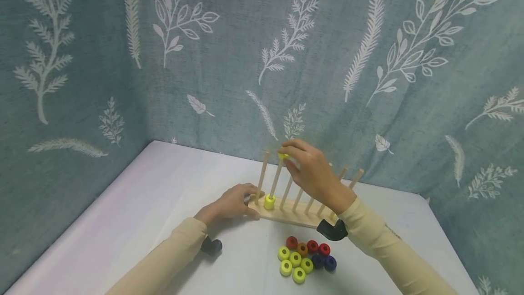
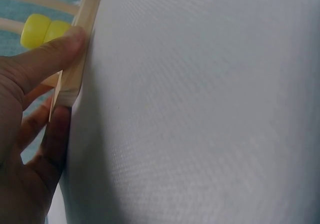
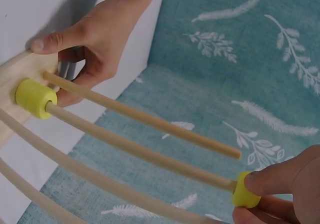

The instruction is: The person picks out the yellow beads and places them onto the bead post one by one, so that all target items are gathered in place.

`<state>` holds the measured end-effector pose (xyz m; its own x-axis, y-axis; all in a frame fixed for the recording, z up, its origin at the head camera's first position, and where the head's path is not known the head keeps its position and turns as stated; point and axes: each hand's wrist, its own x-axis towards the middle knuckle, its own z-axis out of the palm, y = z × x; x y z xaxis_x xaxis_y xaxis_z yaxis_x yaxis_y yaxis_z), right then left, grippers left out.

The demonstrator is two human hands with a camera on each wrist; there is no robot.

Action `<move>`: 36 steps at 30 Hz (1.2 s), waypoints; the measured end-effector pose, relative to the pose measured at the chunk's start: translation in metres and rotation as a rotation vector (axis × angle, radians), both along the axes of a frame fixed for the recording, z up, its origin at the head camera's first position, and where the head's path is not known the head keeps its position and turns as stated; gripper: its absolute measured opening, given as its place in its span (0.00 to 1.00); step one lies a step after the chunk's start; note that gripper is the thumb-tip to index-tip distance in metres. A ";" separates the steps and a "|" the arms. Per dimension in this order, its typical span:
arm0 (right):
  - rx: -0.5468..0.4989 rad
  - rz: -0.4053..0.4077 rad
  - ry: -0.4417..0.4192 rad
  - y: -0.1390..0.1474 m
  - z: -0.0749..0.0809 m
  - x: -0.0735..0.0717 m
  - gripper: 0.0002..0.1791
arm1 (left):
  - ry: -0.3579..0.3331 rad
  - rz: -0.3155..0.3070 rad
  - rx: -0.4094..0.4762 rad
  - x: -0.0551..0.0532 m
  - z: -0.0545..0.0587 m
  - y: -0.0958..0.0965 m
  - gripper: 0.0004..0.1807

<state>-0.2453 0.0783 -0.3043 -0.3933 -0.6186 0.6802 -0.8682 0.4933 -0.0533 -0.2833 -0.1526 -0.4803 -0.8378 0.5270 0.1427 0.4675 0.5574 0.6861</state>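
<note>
A wooden peg board (image 1: pixel 282 215) with several upright rods stands on the table. My left hand (image 1: pixel 233 201) grips its left end, thumb on the near edge and fingers round the far side, as the left wrist view shows. Two yellow beads (image 3: pixel 35 98) are stacked at the foot of the second rod from the left. At the top of that same rod (image 3: pixel 145 146), my right hand (image 1: pixel 313 170) pinches another yellow bead (image 3: pixel 246 190) between thumb and fingers, with the rod's tip at its hole. The leftmost rod (image 3: pixel 150 119) is bare.
Loose beads lie on the white table (image 1: pixel 229 267) in front of the board: several yellow beads (image 1: pixel 295 259), red beads (image 1: pixel 313 246), an orange bead (image 1: pixel 302 249) and two dark blue beads (image 1: pixel 330 263). A patterned teal curtain (image 1: pixel 245 58) hangs behind the table.
</note>
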 end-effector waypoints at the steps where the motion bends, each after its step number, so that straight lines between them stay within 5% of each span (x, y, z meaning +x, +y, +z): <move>1: 0.004 0.000 -0.003 0.000 0.000 -0.001 0.15 | 0.000 0.004 -0.004 0.000 0.000 0.000 0.32; 16: -0.012 0.041 -0.035 0.020 0.002 0.017 0.16 | -0.029 0.031 -0.055 -0.002 0.005 0.004 0.33; 36: 0.041 -0.156 -0.189 0.096 -0.060 0.049 0.20 | -0.085 0.056 -0.044 0.001 0.006 0.004 0.34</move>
<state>-0.1960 0.1738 -0.3646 -0.6040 -0.5660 0.5611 -0.7578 0.6259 -0.1844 -0.2825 -0.1483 -0.4742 -0.8741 0.4834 0.0476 0.3761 0.6114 0.6962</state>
